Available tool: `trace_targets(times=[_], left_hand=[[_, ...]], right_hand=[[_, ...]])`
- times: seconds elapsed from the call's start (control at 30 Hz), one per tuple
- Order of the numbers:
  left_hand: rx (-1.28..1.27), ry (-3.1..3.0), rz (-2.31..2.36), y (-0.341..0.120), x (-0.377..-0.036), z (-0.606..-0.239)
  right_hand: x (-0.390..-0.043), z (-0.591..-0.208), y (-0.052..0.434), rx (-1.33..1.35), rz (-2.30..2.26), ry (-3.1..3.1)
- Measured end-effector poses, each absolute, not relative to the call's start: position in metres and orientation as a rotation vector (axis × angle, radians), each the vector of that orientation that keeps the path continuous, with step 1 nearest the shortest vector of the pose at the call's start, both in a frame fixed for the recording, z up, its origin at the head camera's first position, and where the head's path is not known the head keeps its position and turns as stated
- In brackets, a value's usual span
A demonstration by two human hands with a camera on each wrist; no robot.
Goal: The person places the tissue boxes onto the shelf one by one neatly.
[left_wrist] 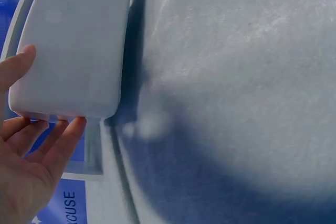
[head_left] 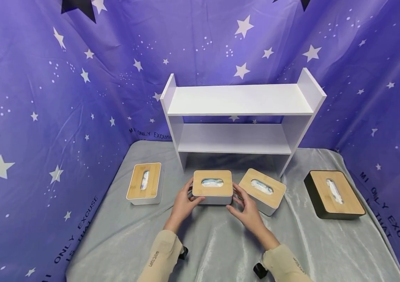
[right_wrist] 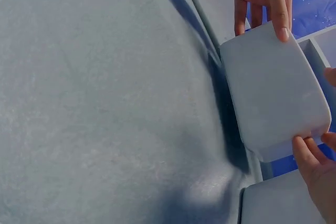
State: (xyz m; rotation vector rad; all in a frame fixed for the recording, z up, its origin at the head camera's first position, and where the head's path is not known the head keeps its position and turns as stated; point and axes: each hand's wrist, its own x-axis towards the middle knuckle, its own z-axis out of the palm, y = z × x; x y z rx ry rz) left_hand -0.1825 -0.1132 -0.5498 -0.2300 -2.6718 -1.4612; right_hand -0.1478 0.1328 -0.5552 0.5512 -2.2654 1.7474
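Observation:
A tissue box [head_left: 212, 192] with a light wooden lid and pale grey sides sits in front of the white shelf, between both hands. My left hand [head_left: 183, 204] grips its left end, thumb on the front face and fingers along the side. At its right end, my right hand [head_left: 247, 210] has fingers against the side and the thumb by the front corner. In the left wrist view, the box's plain front [left_wrist: 73, 56] faces the camera. The right wrist view shows both hands at opposite ends of the box [right_wrist: 275, 93]. Whether its base touches the cloth is unclear.
A white two-tier shelf [head_left: 235, 152] stands behind. Another grey tissue box [head_left: 270, 191] lies angled close beside my right hand. Further left is a similar box [head_left: 152, 182]; a dark-sided one [head_left: 344, 194] is far right. Grey cloth [head_left: 214, 239] covers the surface, with starry purple curtains around.

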Motion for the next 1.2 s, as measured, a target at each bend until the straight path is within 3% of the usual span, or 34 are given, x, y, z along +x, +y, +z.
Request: trace_targets(times=[1.2], left_hand=[[-0.378,-2.406,-1.327,-0.099,-0.172,-0.491]], right_hand=[[-0.149,-0.507,0.149,0.487,1.842,-1.918]])
